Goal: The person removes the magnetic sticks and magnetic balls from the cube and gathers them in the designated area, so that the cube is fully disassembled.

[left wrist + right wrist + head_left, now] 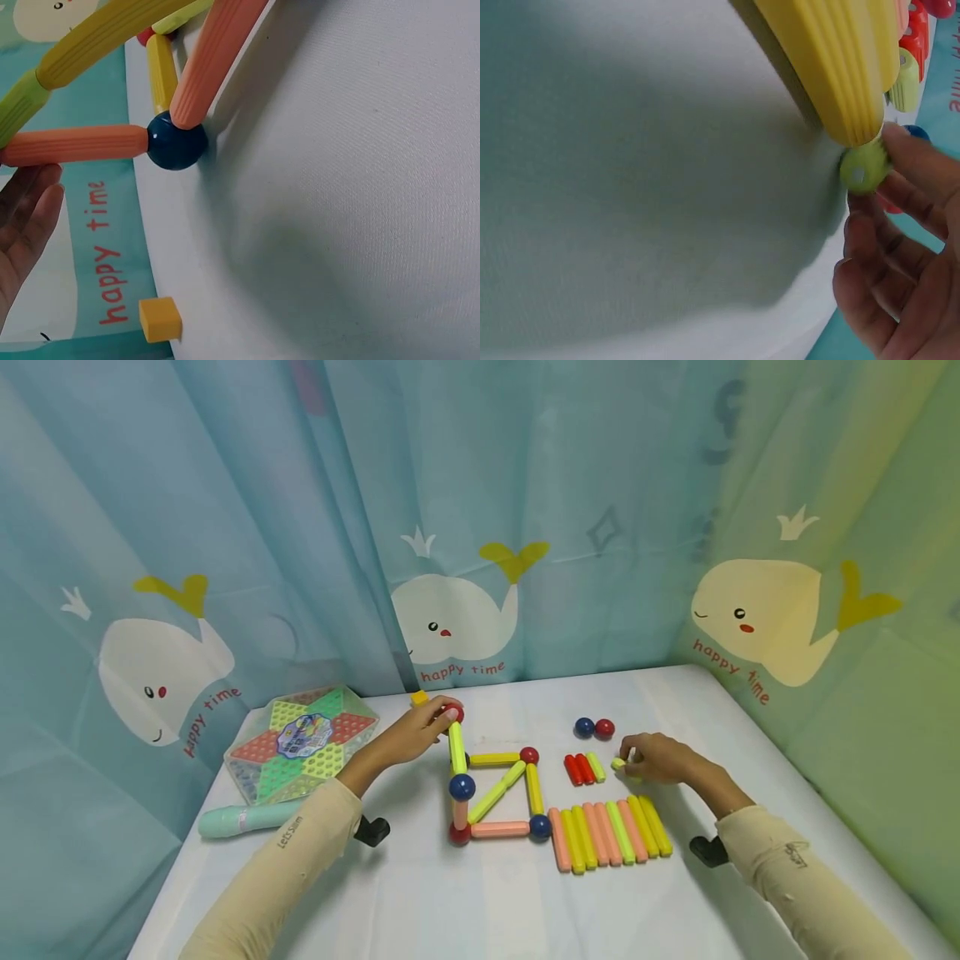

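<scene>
A frame of magnetic rods and balls stands on the table, with a square base of yellow and pink rods (500, 830) and a light green diagonal rod (497, 793). At its raised far corner my left hand (412, 733) grips the red ball (453, 713); in the left wrist view the fingers (34, 214) lie against a pink rod (82, 144). A raised light green rod (457, 748) joins that ball to a blue ball (462, 787). My right hand (660, 758) pinches a short light green rod (865, 168) between thumb and fingertips, beside the yellow rods (840, 75).
A row of pink, yellow and green rods (615, 822) lies right of the frame. Behind it are short red and green rods (585, 768), a loose blue ball (584, 727) and a red one. A star-patterned game board (262, 785), a teal cylinder (247, 818) and a yellow cube (160, 320) lie leftward.
</scene>
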Demonstrator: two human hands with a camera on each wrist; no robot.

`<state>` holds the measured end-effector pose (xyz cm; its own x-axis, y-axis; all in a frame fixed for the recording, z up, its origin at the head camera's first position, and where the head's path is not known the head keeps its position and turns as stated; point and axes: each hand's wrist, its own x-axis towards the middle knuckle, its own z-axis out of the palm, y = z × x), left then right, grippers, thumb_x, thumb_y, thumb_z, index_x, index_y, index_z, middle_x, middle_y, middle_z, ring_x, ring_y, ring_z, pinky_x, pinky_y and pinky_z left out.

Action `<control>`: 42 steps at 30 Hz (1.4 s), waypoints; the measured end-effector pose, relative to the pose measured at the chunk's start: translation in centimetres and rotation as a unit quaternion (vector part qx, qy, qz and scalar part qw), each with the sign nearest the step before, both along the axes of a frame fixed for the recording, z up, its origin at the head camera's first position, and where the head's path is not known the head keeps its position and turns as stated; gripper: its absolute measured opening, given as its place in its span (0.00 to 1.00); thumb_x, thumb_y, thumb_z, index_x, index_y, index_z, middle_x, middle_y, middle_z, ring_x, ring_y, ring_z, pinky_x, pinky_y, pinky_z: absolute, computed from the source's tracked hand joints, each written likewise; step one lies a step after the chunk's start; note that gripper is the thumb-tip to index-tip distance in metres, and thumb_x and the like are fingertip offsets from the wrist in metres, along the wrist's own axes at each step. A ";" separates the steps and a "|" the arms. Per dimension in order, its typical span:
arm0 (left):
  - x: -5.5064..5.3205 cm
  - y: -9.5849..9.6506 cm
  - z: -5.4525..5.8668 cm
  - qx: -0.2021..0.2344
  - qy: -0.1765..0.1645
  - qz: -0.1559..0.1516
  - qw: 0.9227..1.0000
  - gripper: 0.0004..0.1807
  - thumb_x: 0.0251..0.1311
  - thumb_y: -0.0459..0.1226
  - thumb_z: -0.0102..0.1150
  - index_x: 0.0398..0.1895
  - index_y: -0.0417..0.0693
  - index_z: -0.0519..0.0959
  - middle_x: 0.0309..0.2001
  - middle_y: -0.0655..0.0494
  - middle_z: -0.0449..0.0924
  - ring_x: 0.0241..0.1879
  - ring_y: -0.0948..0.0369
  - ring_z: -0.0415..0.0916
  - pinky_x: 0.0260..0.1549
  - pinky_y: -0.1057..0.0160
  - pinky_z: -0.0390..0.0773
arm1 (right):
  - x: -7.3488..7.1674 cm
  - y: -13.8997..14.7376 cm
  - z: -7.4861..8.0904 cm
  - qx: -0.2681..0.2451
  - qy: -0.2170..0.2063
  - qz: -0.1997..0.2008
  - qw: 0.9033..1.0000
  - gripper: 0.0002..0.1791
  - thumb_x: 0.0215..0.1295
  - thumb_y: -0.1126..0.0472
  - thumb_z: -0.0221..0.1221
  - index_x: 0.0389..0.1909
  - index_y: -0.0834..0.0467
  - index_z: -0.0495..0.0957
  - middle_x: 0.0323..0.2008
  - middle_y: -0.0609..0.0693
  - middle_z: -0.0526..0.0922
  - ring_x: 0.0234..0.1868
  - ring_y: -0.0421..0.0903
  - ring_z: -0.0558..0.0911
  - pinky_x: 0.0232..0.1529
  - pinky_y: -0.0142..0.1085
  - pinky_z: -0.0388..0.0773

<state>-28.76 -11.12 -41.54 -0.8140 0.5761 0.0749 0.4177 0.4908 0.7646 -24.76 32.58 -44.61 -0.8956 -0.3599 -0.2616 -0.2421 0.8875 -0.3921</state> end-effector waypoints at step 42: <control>-0.2 0.0 -0.3 0.012 0.004 -0.017 1.000 0.19 0.80 0.46 0.36 0.62 0.46 0.69 0.52 0.51 0.77 0.50 0.56 0.76 0.52 0.56 0.80 | 0.5 -1.7 -0.1 -0.141 -0.009 -0.047 0.989 0.20 0.73 0.61 0.56 0.62 0.65 0.72 0.51 0.66 0.81 0.35 0.47 0.81 0.39 0.40 0.84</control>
